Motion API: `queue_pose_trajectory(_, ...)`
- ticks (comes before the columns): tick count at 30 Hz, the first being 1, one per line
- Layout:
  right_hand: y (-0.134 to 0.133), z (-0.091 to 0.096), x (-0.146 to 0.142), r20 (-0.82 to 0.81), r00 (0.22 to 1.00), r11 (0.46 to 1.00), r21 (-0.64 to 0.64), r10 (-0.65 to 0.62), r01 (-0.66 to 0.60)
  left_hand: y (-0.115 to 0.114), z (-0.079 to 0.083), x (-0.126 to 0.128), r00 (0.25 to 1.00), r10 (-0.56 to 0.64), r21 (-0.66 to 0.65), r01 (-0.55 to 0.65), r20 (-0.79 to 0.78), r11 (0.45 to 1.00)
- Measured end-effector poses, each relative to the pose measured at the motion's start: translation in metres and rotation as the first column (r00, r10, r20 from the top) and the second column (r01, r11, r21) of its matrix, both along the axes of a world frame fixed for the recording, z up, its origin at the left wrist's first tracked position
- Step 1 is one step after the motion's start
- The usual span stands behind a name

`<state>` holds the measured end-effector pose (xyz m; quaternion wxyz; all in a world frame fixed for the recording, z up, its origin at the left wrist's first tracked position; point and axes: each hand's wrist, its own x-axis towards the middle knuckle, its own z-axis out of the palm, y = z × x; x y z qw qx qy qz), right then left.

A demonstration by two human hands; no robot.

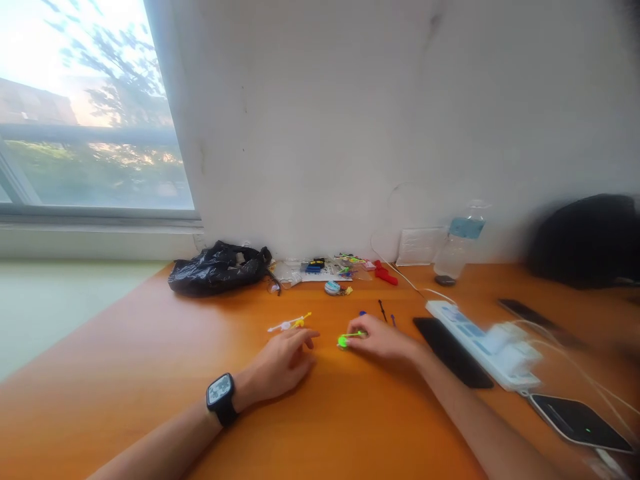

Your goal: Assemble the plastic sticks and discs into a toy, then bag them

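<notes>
My left hand [281, 360] rests on the orange table [150, 373], fingers loosely curled, holding nothing I can see; a black smartwatch [221, 397] is on its wrist. Just beyond its fingertips lies a small white and yellow plastic piece [290, 324]. My right hand [380, 339] pinches a small bright green piece [344, 341] against the tabletop. A few small dark and blue parts [383, 311] lie just behind it.
A black plastic bag [217, 267], several small coloured parts [340, 270] and a red piece [385, 273] lie by the wall. A water bottle [457, 247], a white power strip [483, 341], a black phone [453, 350] and another phone [580, 421] sit right. A black bag [585, 240] is far right.
</notes>
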<state>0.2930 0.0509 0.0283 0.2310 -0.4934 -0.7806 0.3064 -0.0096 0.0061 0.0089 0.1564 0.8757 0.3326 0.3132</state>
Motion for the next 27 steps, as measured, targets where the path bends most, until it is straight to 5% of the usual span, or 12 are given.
queue_pose_trajectory(6, -0.028, -0.011, -0.055, 0.038, 0.999, 0.992, 0.123, 0.019, -0.024, 0.003, -0.004, 0.002, 0.997, 0.053, -0.031, -0.052, 0.048, 0.998)
queue_pose_trajectory(14, -0.04, -0.001, -0.057, -0.073, 0.992, 0.984, 0.156, 0.099, -0.087, 0.0, 0.009, 0.003, 0.988, 0.078, 0.01, -0.08, 0.132, 0.997)
queue_pose_trajectory(19, -0.034, -0.004, -0.055, -0.252, 0.965, 0.98, 0.2, 0.066, -0.015, 0.002, 0.009, 0.002, 0.977, 0.16, -0.042, -0.156, 0.143, 0.987)
queue_pose_trajectory(22, -0.026, -0.013, -0.054, -0.365, 0.93, 0.993, 0.115, 0.026, 0.017, 0.005, 0.006, 0.002, 0.964, 0.195, -0.083, -0.182, 0.183, 0.98)
queue_pose_trajectory(27, -0.013, -0.034, -0.057, -0.531, 0.839, 0.979, -0.205, -0.118, 0.008, 0.007, 0.003, 0.002, 0.966, 0.162, -0.081, -0.148, 0.203, 0.986)
